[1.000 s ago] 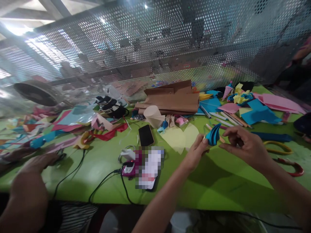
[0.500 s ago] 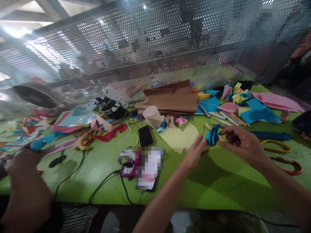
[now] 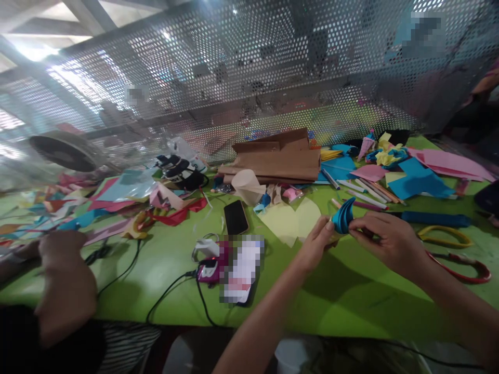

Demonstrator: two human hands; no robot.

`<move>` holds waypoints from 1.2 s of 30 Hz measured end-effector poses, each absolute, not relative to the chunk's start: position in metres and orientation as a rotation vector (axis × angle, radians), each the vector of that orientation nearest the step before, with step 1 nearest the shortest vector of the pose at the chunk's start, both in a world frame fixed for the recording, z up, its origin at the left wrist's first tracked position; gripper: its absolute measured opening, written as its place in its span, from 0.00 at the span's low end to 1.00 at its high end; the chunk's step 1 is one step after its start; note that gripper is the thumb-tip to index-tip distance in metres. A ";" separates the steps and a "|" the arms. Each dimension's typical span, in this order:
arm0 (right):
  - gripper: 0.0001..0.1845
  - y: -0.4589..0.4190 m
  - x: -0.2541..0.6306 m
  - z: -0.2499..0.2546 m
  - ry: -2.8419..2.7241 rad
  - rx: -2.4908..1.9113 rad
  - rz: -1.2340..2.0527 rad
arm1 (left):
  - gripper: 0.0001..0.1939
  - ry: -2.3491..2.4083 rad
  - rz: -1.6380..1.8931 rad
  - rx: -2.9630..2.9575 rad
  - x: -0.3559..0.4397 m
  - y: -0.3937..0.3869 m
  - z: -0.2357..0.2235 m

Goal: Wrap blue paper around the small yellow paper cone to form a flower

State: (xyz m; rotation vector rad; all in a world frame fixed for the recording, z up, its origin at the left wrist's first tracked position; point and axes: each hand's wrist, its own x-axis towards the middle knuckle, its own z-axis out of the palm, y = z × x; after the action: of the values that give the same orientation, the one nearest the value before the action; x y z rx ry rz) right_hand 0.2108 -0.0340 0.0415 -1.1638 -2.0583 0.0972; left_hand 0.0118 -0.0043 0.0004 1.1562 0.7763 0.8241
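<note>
Both of my hands meet over the green table [image 3: 351, 296] on a small folded blue paper piece [image 3: 343, 217]. My left hand [image 3: 316, 243] pinches its lower left side between thumb and fingers. From the right, my right hand [image 3: 385, 241] closes its fingertips on the piece's right edge. The blue piece stands curved and upright, a little above the tabletop.
A black phone [image 3: 236, 217] and a blurred item with cables lie left of my hands. Pale yellow paper circles [image 3: 290, 221], brown paper [image 3: 276, 158], pencils [image 3: 364, 195], scissors [image 3: 460, 259] and coloured scraps cover the back. Another person's arm [image 3: 64, 285] rests at the left.
My right hand has moved in and closed onto the blue piece, which it was apart from before. The other person's arm at the left has shifted toward the table edge.
</note>
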 end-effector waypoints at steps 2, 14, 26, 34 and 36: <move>0.05 -0.035 0.211 0.041 -2.053 -1.166 0.095 | 0.28 0.778 0.842 1.173 0.012 -0.004 0.000; 0.11 -0.037 0.206 0.032 -1.857 -1.350 0.337 | 0.21 1.088 0.893 1.625 0.012 -0.009 0.003; 0.17 -0.035 0.198 0.035 -1.867 -1.352 0.463 | 0.24 0.963 0.825 1.670 0.011 -0.009 0.005; 0.16 -0.036 0.201 0.038 -1.928 -1.273 0.483 | 0.24 0.837 0.872 1.468 0.012 -0.006 0.002; 0.17 -0.036 0.201 0.035 -1.936 -1.274 0.468 | 0.23 0.841 0.865 1.478 0.011 -0.006 0.002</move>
State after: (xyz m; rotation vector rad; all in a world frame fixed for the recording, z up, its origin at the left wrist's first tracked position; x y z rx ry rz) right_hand 0.2005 -0.0357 0.0352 -1.2740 -1.9358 0.4680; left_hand 0.0109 -0.0060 0.0025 1.4783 0.8415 0.8646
